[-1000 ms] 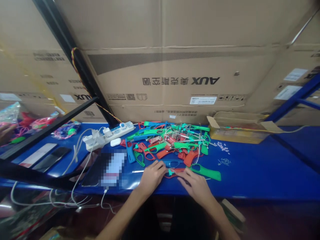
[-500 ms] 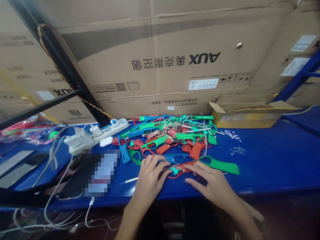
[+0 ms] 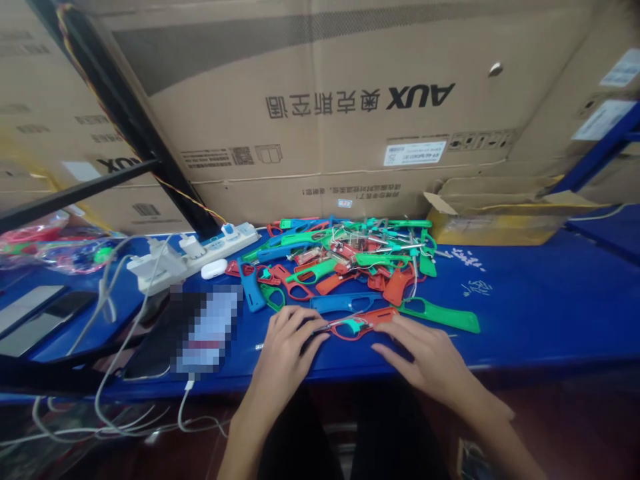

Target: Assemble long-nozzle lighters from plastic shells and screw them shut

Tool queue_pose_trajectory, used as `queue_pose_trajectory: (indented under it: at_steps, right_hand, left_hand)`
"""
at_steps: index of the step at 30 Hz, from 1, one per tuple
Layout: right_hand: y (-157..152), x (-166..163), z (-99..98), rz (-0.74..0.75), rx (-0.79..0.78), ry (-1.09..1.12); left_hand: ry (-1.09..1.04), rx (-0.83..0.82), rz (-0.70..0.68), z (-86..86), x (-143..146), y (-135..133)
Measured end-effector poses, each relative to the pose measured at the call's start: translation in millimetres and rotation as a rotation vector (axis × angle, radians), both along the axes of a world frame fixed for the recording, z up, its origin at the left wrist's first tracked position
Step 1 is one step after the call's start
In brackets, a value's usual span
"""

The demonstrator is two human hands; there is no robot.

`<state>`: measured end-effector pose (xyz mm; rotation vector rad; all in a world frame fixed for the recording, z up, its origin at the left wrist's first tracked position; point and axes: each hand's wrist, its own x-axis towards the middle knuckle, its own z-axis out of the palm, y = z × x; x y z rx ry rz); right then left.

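1. The left hand [image 3: 284,347] lies near the front edge of the blue table [image 3: 540,313], fingers curled, their tips pinching the left end of a red plastic handle piece [image 3: 357,327].
2. The right hand [image 3: 425,357] rests flat, fingers spread and apart, its fingertips touching the red piece's right part; it grips nothing.
3. The red piece lies flat just in front of a blue handle piece [image 3: 345,303] and beside a green handle piece [image 3: 440,315].
4. Behind them spreads a pile of coloured plastic parts [image 3: 350,257], reaching back to the cardboard box [image 3: 320,113].
5. Left of the hands lie a phone [image 3: 195,330] and a power strip [image 3: 193,257] with cables.
6. Bare tabletop opens to the right, up to an open carton [image 3: 500,217].
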<state>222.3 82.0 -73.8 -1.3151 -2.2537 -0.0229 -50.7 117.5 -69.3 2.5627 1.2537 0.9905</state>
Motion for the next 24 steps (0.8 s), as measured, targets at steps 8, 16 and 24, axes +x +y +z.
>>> queue_pose_trajectory:
  at_steps: [8, 16, 24]
  right_hand:
    - [0.8, -1.3, -5.0, -0.057, 0.007, 0.113]
    - [0.8, -2.0, -1.4, -0.192, -0.124, 0.257]
    - [-0.7, 0.0, -1.1, -0.194, -0.051, 0.271]
  left_hand:
    - [0.006, -0.035, -0.009, -3.2, -2.5, 2.7]
    - [0.0, 0.054, 0.066, -6.5, -2.0, 4.1]
    - [0.036, 0.039, -0.004, -1.7, -3.6, -0.3]
